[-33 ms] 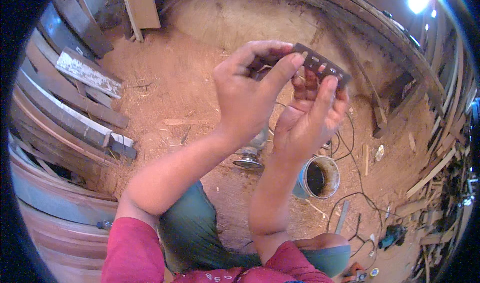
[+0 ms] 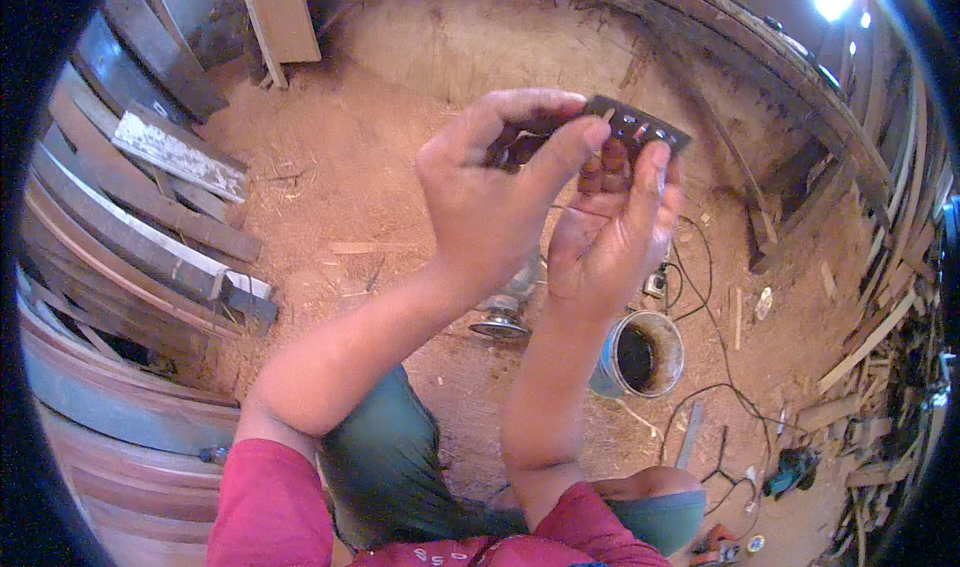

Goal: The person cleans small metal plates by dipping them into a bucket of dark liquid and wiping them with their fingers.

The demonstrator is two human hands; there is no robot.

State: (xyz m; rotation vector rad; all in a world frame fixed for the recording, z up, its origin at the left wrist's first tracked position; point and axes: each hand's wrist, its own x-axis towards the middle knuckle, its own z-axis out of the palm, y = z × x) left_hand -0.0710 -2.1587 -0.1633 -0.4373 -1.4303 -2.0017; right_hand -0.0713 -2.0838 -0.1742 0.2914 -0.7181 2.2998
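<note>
Both my hands hold up a small dark rectangular plate [image 2: 655, 132] with a row of several slots in it; light comes through some of them. My left hand [image 2: 490, 182] pinches the plate's left end between thumb and bent fingers. Underneath and to the right, my right hand [image 2: 605, 242] has its thumb at the near edge and its fingers behind the plate. Part of the plate's far side is hidden by my hands. What the plate is made of, I cannot tell.
A blue bucket [image 2: 604, 365] with dark liquid stands right of my right forearm. A tool with a round metal disc [image 2: 498, 327] lies between my forearms. Cables [image 2: 720, 327] cross the sawdust floor. Planks [image 2: 180, 157] are stacked left; wood scraps [image 2: 875, 367] pile up right.
The plate and my hands have shifted slightly, the plate's right end a little to the left and tilted differently. Both hands keep their hold.
</note>
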